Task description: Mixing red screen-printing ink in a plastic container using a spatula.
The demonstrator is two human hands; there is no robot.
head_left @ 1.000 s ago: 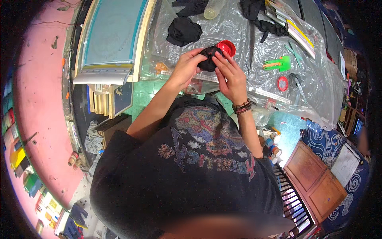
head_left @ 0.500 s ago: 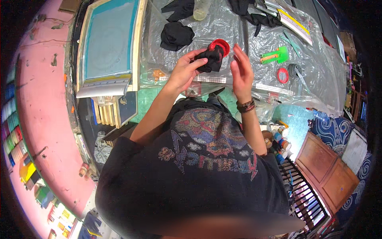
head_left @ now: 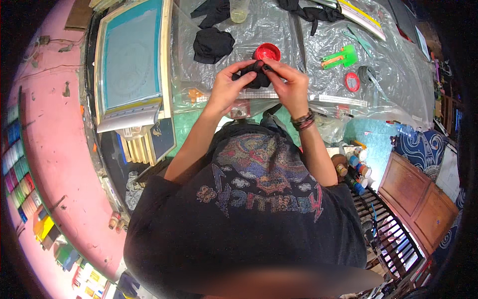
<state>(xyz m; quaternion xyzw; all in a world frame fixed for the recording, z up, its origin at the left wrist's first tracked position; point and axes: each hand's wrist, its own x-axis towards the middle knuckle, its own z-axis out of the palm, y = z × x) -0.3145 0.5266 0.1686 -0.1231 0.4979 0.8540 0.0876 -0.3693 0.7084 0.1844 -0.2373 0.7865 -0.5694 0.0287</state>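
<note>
Both my hands are closed on a small black cloth [head_left: 258,79], held up over the near edge of the plastic-covered table. My left hand [head_left: 230,85] pinches its left side between thumb and fingers. The fingertips of my right hand [head_left: 290,84] grip the cloth's upper right part. Just beyond the cloth stands a round red container [head_left: 267,52], open at the top, with red inside. A crumpled black cloth [head_left: 213,45] lies on the table to the left of it.
A framed screen-printing screen [head_left: 132,55] lies at the left, a squeegee [head_left: 130,115] across its near end. To the right are a green spatula [head_left: 343,57], a red ring [head_left: 352,82], a black tape roll [head_left: 367,75] and teal scissors [head_left: 359,40]. A jar [head_left: 239,11] stands at the back.
My right hand has moved left and its fingers have closed on the black cloth, where before it was open and apart. The view has shifted slightly.
</note>
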